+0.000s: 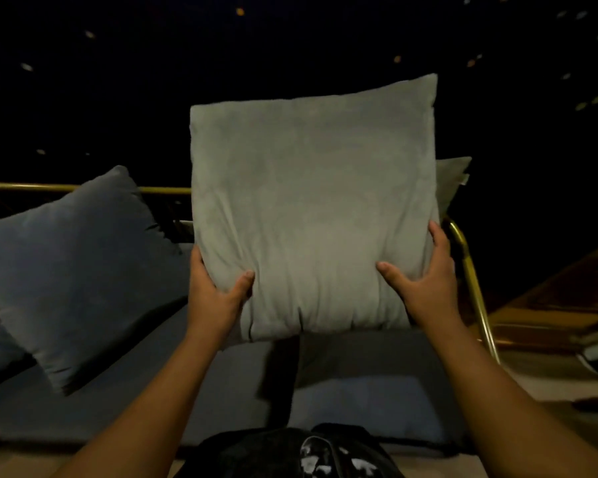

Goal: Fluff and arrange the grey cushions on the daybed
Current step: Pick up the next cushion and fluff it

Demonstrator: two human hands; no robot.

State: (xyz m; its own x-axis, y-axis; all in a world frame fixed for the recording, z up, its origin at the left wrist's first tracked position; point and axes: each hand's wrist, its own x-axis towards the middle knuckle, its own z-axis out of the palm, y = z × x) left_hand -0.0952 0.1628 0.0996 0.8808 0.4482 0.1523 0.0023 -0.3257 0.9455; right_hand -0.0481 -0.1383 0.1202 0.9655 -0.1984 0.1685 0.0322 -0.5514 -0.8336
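A light grey square cushion [311, 201] is held upright in the air over the daybed mattress [194, 401]. My left hand [214, 294] grips its lower left edge, thumb on the front. My right hand [425, 281] grips its lower right edge the same way. A darker grey cushion [66, 270] leans against the gold back rail [32, 186] on the left. Behind the held cushion, a corner of another light cushion [451, 177] shows at the right.
A gold metal side rail [477, 291] curves down the daybed's right end. To the right lie a wooden surface [560, 305] and some objects. A dark bundle [290, 453] sits at the bottom middle. The surroundings are dark.
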